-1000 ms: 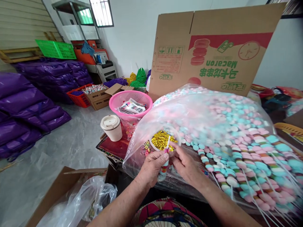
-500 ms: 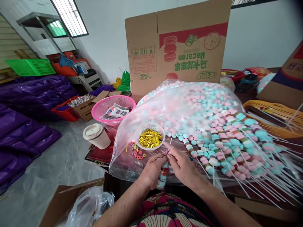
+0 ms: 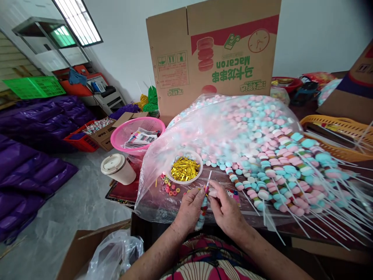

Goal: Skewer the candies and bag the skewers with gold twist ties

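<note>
Cardboard carton: stands behind the sweets, its print upside down, screening the wall.
Plastic bag: spreads over loose pastel sweets.
White bowl: filled with gold strips, just beyond the hands; ring-shaped pieces lie beside it.
Left side: lidded cup, pink basket behind it.
Right side: heaped skewers, near the right forearm.
Wrapped skewer: between both hands, at the table's near edge.
Long axis: runs away from the body, leaning slightly right; white stick points outward, sweets end bodyward.
Left hand: thumb and fingers grip the wrapper's neck.
Right hand: fingers bent at the same neck; exact grip cannot be told.
</note>
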### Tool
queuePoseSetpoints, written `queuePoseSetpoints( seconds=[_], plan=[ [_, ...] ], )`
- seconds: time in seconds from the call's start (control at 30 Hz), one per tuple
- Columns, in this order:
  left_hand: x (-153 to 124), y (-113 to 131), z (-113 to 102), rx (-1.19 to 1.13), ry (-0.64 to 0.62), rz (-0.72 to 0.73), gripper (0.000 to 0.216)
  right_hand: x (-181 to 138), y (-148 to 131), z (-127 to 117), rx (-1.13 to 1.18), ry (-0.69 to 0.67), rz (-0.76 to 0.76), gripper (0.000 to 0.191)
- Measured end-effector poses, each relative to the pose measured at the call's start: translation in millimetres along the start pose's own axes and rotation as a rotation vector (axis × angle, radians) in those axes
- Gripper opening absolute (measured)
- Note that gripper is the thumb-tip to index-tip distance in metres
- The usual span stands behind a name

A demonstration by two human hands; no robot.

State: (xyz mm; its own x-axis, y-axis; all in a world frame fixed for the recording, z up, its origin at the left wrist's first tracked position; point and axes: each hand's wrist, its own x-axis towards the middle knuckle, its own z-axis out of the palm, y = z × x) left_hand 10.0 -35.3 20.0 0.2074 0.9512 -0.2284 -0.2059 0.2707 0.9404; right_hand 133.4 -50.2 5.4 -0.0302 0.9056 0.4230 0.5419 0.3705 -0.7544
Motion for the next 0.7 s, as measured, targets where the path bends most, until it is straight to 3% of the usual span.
queuePoseSetpoints(
  seconds=[0.2,0.37,0.43,0.57,0.7],
  plan=[
    [-2.3,4.6,-3.7,0.067,-0.076,-0.046,0.03,0.9,7.0,0.5,-0.048,-0.101,-0.201,0.054],
    [-1.9,5.0,-10.6,0.004,-0.002,-0.063,0.031,2.6,1.3,-4.2,0.018,0.002,0.103,0.03],
    [-0.5,7.3,-13.4,-0.104,-0.068,-0.16,0.031,5.6,-4.8,-12.2,0.063,-0.111,0.091,0.016],
    [1.9,15.3,-16.9,-0.327,-0.283,-0.417,0.036,15.2,-15.5,-31.9,0.222,-0.289,-0.091,0.022],
    [1.9,23.0,-13.6,-0.416,-0.408,-0.427,0.052,22.9,-18.4,-38.5,0.39,-0.436,0.001,0.018]
  ],
)
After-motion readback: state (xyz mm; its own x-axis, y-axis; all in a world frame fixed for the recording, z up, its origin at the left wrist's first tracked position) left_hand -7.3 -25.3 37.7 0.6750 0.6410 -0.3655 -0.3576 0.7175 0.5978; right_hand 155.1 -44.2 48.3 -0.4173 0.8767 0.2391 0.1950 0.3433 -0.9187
